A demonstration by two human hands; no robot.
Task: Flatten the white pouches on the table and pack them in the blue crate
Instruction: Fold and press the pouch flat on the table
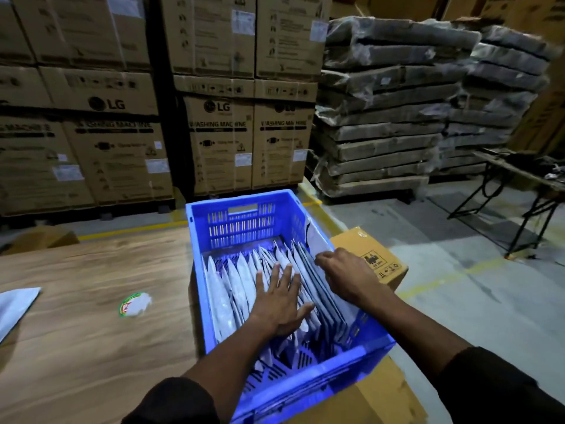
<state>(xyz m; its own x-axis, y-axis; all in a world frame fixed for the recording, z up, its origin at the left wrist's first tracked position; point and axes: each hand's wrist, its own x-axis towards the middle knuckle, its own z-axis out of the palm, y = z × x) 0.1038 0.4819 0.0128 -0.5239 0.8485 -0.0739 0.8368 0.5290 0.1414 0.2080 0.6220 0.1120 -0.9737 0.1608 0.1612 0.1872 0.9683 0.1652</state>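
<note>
From the head view, the blue crate sits at the table's right edge, filled with white pouches standing on edge in a row. The left hand lies flat on the pouches in the middle of the crate, fingers straight and spread, pressing them toward the crate's left side. The right hand is at the crate's right wall, its fingers curled on the top edge of 1 pouch standing against that wall. Left of the crate, another pouch and a crumpled wrapper lie on the table. A cardboard box sits just right of the crate.
</note>
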